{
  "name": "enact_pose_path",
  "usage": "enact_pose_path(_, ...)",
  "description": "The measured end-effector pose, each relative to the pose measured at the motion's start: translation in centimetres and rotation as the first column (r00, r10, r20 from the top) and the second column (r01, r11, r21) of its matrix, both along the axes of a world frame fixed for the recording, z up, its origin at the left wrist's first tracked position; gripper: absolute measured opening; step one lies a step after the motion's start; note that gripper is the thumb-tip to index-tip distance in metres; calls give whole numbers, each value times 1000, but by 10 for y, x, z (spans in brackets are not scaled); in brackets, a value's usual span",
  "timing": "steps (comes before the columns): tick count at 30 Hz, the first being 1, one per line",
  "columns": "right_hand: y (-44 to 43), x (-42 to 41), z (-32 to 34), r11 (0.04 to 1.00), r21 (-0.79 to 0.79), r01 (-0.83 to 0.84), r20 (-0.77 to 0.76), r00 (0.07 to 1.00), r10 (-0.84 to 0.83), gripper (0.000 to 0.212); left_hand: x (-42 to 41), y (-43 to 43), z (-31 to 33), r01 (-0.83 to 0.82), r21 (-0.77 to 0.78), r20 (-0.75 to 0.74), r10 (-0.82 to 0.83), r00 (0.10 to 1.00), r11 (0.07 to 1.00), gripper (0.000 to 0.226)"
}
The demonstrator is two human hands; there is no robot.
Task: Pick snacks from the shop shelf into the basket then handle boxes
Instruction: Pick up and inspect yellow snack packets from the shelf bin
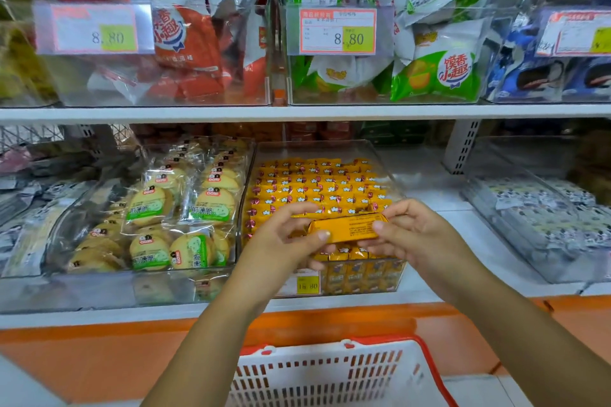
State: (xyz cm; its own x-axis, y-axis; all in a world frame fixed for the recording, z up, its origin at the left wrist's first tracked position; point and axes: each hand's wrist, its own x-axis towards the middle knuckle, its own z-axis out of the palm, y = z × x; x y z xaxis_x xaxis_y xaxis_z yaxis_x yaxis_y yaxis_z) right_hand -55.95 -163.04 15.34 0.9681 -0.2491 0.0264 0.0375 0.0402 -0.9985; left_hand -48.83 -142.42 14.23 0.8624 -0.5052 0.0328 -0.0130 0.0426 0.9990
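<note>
A yellow snack packet (347,227) is held lengthwise between both hands, just above the front of a clear bin (367,150) full of the same yellow packets. My left hand (284,235) pinches its left end with thumb and fingers. My right hand (410,230) pinches the right end. A white basket with a red rim (426,353) sits below my arms at the bottom of the view; little of its inside shows.
Left of the yellow bin stands a clear bin of round biscuit packs (185,208). Another clear bin (542,225) with pale packets is at the right. The upper shelf (297,112) holds red, green and blue snack bags behind price tags. An orange ledge (99,334) runs below.
</note>
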Motion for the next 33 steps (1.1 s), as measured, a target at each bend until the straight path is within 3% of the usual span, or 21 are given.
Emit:
enact_pose_path(5, -6, 0, -5, 979, 158, -130, -30, 990, 136, 36, 8, 6, -9, -22, -133, -106, 8, 994, 991, 29)
enact_pose_path(9, -9, 5, -4, 968, 205, -143, -37, 987, 154, 37, 10, 7, -10, -34, -195, -155, 3, 988, 980, 11)
enact_pose_path(17, -12, 7, -2, 949, 254, -189, -14, 980, 199, 45, 13, 14, -10, 43, -248, -146, -81, 986, 968, 46)
enact_pose_path(21, -11, 7, -4, 969, 216, -124, -8, 992, 129, 55, 11, 9, -10, -42, -215, -123, 16, 992, 976, 32)
enact_pose_path(24, -11, 9, -6, 982, 183, -55, 19, 998, 53, 49, 11, 6, -13, -96, -184, -82, 82, 993, 978, 3)
enact_pose_path(29, -9, 8, -7, 960, 266, -81, 61, 996, 67, 27, 6, 3, -11, -148, -209, -51, 140, 989, 967, 17)
enact_pose_path(33, -4, 6, -3, 972, 224, -75, 75, 995, 60, 20, 2, -3, -11, -214, -189, -7, 217, 976, 958, 16)
